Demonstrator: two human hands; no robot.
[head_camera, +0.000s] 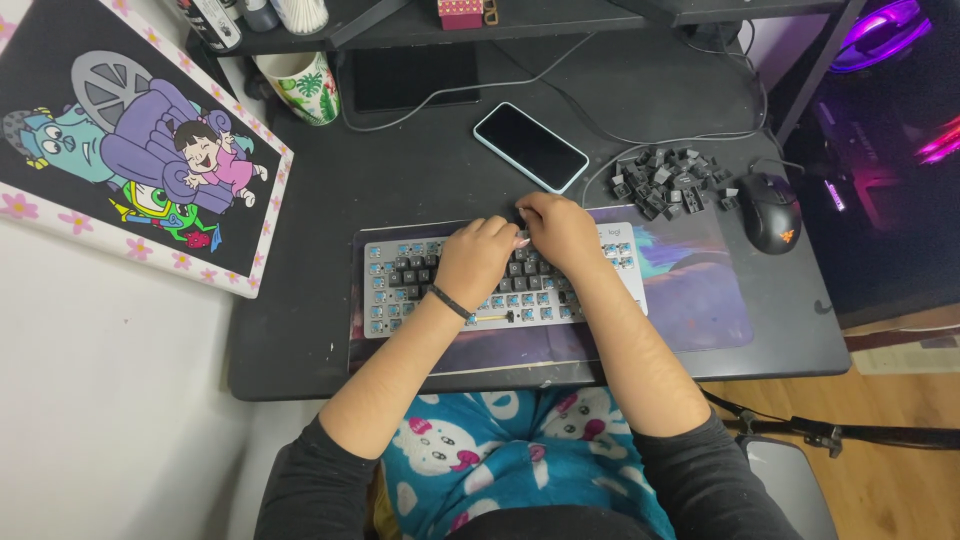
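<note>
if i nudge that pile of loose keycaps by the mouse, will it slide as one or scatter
The keycap pile would probably scatter: it looks like many small separate dark pieces heaped loosely on the desk. Each seems light and blocky, so more apt to tumble than roll far. Some could slide against the mouse right beside them.

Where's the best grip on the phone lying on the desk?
Probably the two long edges of the phone, from straight above. It lies flat, screen up and diagonal, with bare desk along both long sides; the cable runs near its lower right corner.
</note>
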